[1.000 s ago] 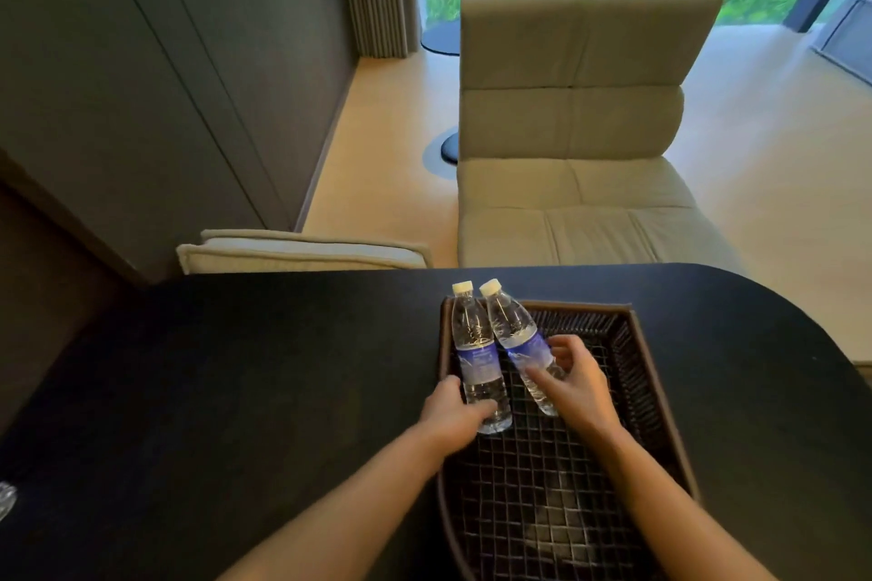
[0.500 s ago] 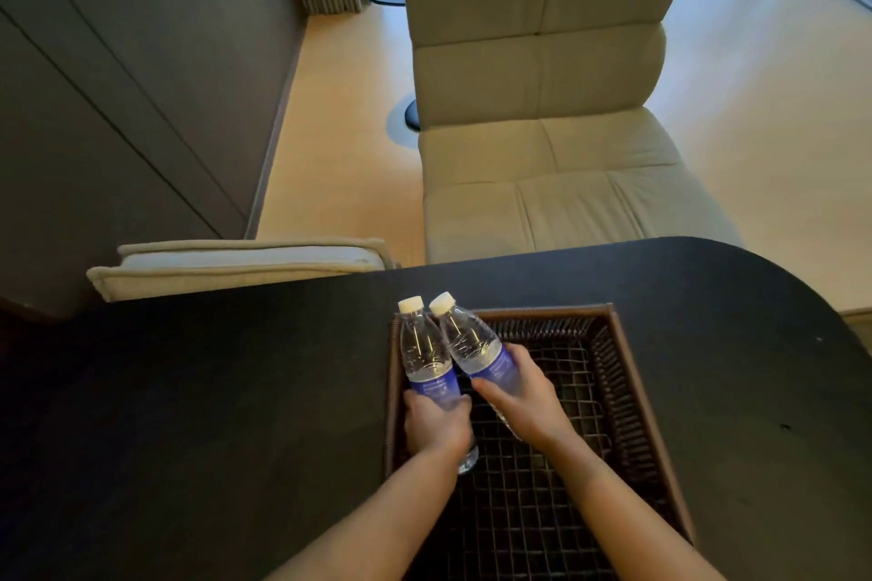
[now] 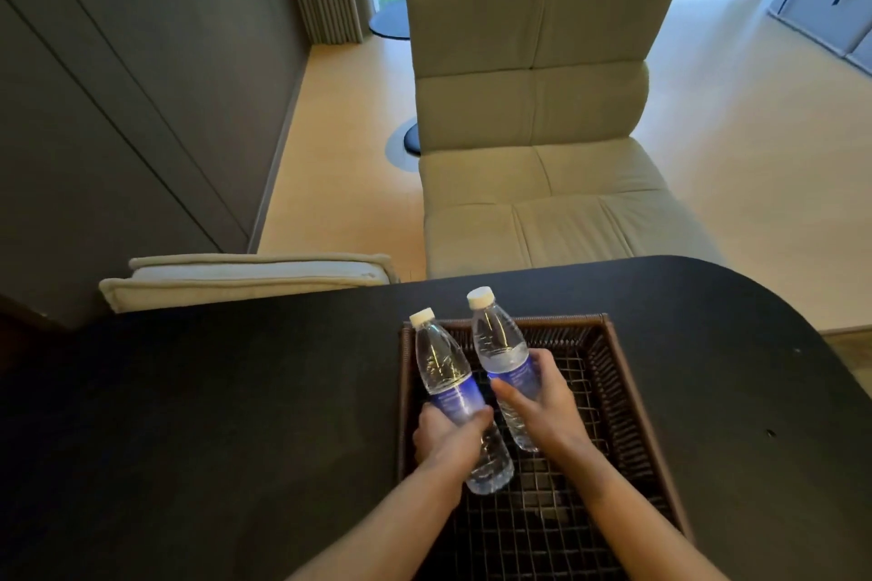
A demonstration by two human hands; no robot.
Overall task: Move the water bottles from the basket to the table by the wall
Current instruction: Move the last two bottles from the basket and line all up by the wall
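Observation:
Two clear water bottles with white caps and blue labels are held over a dark woven basket (image 3: 623, 396) on the black table (image 3: 212, 415). My left hand (image 3: 446, 436) is wrapped around the label of the left bottle (image 3: 441, 363), which tilts away from me, its base above the basket floor. My right hand (image 3: 542, 401) grips the right bottle (image 3: 498, 344) at its label; that bottle is raised higher, its cap beyond the basket's far rim. The rest of the basket's floor shows only dark mesh.
A beige lounge chair (image 3: 542, 109) stands beyond the table's far edge. A folded cream cushion (image 3: 245, 274) lies left of it, against the dark wall panels (image 3: 118, 85). A small round dark side table (image 3: 391, 19) stands by the curtain and window.
Both hands have closed on the bottles and lifted them off the basket floor; the right bottle has risen more and the two have moved apart.

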